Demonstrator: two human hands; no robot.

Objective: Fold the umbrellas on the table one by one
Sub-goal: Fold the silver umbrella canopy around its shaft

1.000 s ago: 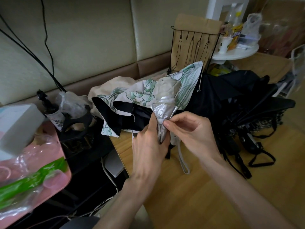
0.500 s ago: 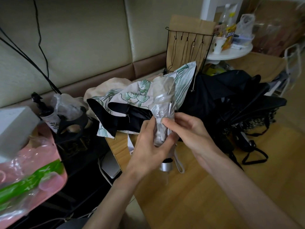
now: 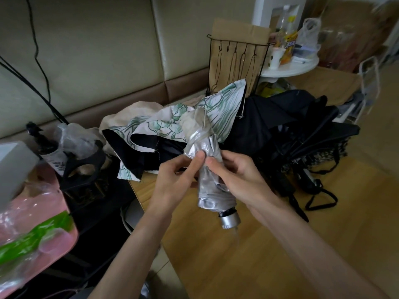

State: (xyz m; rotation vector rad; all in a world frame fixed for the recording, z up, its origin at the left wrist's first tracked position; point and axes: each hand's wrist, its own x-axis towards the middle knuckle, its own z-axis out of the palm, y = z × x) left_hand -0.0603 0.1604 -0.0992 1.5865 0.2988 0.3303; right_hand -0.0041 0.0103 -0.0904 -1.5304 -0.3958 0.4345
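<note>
Silver umbrella (image 3: 212, 194) is up off the wooden table (image 3: 269, 255), held in both hands pretty much mid-frame. It's already bunched into a rough roll, tilted a little, with the shiny handle (image 3: 230, 220) at the low end nearest the person and the tip end pointing up and away.

Left hand (image 3: 172, 182) has its fingers curled around the left side of the roll, thumb pressed on the crinkly fabric near the top. Right hand (image 3: 241, 180) grips it from the other side, its thumb just beside the left one, so both thumbs pinch the cloth close together. A pale band loops around the roll just above them.

Behind it on the table there's a heap: a white umbrella with green print (image 3: 170, 124) and black lining lying open and crumpled, and to its right a black umbrella (image 3: 291, 130), ribs spread, straps trailing onto the wood. Further back stands a wire rack (image 3: 237, 59) with hooks in front of brown cardboard, then a small round white table (image 3: 290, 70) with a cup and bottles. A pink tray (image 3: 54, 240) with something green in plastic sits at the far left.
</note>
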